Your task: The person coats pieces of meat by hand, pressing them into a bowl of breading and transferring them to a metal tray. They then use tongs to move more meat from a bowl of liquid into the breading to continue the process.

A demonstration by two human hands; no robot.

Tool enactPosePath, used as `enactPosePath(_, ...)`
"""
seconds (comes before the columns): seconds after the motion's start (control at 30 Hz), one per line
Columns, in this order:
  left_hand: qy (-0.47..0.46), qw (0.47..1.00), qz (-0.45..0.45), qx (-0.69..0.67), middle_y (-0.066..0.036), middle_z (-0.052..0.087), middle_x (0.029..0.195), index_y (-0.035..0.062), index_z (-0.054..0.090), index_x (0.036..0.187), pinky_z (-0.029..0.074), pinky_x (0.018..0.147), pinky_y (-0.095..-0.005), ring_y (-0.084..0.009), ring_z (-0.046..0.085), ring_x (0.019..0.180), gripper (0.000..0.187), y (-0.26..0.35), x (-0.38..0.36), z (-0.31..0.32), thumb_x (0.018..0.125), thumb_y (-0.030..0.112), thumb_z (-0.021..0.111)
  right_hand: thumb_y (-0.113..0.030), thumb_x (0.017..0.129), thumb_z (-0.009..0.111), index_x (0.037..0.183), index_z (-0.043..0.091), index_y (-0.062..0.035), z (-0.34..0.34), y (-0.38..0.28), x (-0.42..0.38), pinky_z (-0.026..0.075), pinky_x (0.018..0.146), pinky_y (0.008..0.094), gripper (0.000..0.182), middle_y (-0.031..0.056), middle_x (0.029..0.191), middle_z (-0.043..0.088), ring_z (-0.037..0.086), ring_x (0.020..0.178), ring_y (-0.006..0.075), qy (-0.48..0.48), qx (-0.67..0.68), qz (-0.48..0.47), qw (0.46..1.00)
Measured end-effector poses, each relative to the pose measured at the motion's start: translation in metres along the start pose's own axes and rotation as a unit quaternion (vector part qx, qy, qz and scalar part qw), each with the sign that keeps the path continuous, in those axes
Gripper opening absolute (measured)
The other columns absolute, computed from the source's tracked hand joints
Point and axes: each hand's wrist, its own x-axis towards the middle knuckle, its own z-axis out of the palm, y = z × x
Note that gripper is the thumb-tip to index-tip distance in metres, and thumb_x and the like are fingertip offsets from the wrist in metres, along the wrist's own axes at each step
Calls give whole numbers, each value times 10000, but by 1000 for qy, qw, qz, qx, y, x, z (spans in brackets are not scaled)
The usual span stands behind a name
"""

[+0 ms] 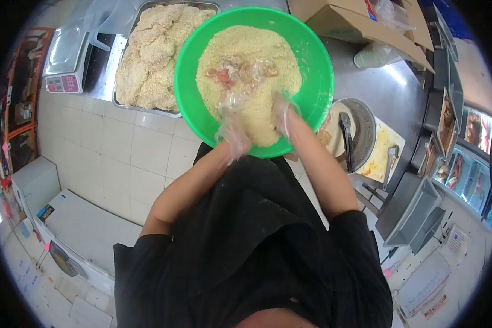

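Observation:
A wide green basin (pixel 321 90) holds a heap of pale yellow breading crumbs (pixel 251 44). Several pieces of raw meat (pixel 240 75), pinkish and partly coated, lie in the middle of the crumbs. My left hand (pixel 233 128), in a clear plastic glove, reaches over the near rim into the crumbs just below the meat. To its right, my right hand (pixel 285 113), gloved too, dips into the crumbs by the basin's right side. Crumbs and motion blur hide the fingers of both hands, so I cannot make out anything held.
Left of the basin, a metal tray (pixel 116 101) is piled with crumb-coated pieces (pixel 153 54), beside a scale (pixel 65 71). At right stand a pot (pixel 369 117) with black-handled tongs (pixel 346 136), a cutting board (pixel 385 145) with more tongs (pixel 391 158), and a cardboard box (pixel 339 24).

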Motion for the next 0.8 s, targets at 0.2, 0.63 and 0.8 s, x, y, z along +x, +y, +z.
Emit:
enactPosePath(0.2,-131,981,143,6,-128,427,1412,39,288,1429,185,1135,-378,-316,415,1286,730,49,-19,-40,947,588,274,-542,957,301,1419,323,-10,13,-23,-68,249,1093,437,705,176,1438,381,330,1346,298,-39,84,-58,994)
enactPosePath(0.63,-10,994,65,91,-145,423,1405,28,336,1411,336,1065,-406,-281,434,1275,682,47,49,-30,975,543,242,-553,968,205,1458,240,-59,43,37,-7,251,1092,518,698,158,1469,336,357,1326,347,-61,258,-11,964)
enactPosePath(0.8,-40,993,48,98,-158,389,1426,47,327,1413,297,1070,-459,-304,392,1291,665,84,-12,6,959,531,281,-552,965,238,1444,265,-51,32,-14,-55,243,1095,531,694,157,1454,359,391,1303,348,-90,323,-23,942)
